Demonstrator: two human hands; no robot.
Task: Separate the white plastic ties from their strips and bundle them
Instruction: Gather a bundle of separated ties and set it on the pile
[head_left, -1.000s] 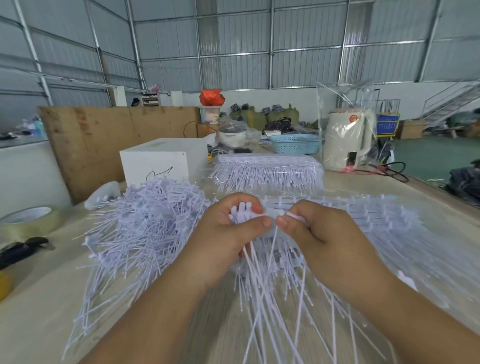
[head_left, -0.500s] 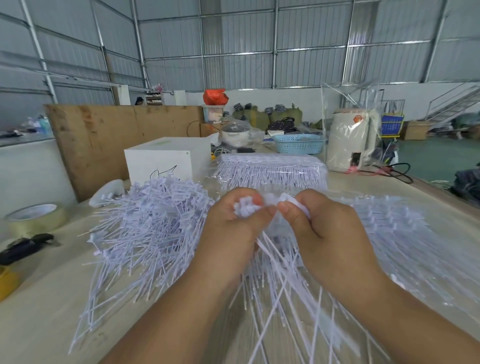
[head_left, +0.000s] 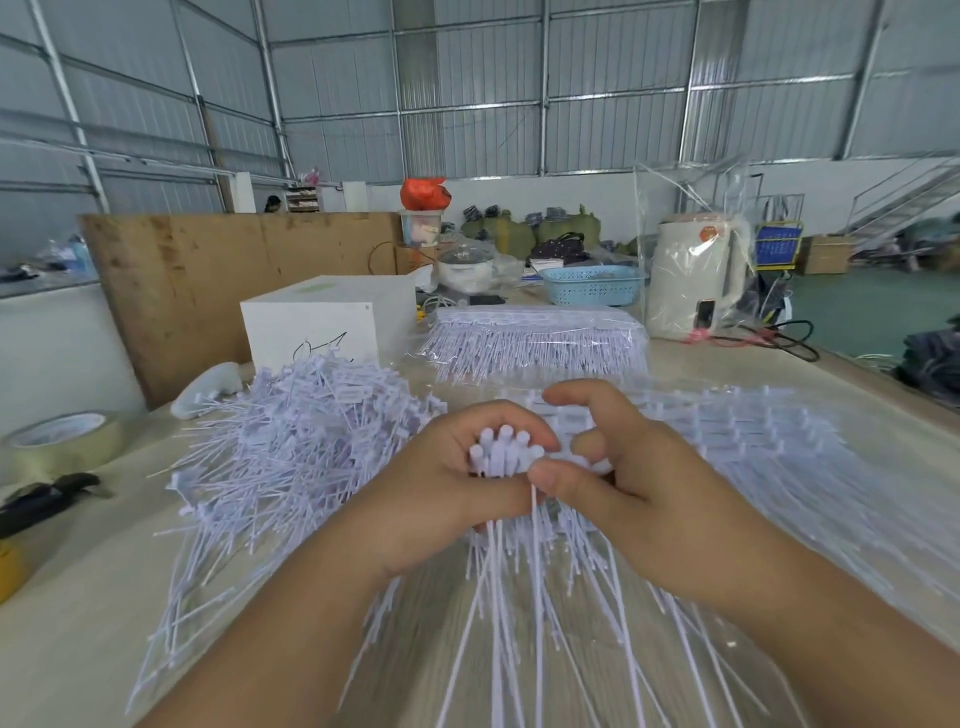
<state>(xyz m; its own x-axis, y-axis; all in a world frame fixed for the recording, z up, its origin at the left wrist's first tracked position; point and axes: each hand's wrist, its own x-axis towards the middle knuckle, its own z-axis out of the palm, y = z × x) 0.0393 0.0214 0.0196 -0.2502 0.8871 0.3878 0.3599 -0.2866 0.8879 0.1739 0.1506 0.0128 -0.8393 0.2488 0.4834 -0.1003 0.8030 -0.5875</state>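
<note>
My left hand grips a small bundle of white plastic ties by their heads; the thin tails hang down toward me. My right hand sits right beside it, thumb pressed against the bundle and fingers curled around ties on its far side. A loose heap of separated white ties lies on the table to the left. Ties still joined on their strips spread out under clear plastic to the right. A wrapped stack of tie strips lies farther back.
A white box stands behind the heap. A tape roll and black pliers lie at the left edge. A blue basket, a bagged white kettle and a black cord sit at the back right.
The strip stretched between both hands is gone; the tie heads are now gathered upright in my left hand. My right hand's fingers have loosened and shifted toward the bundle.
</note>
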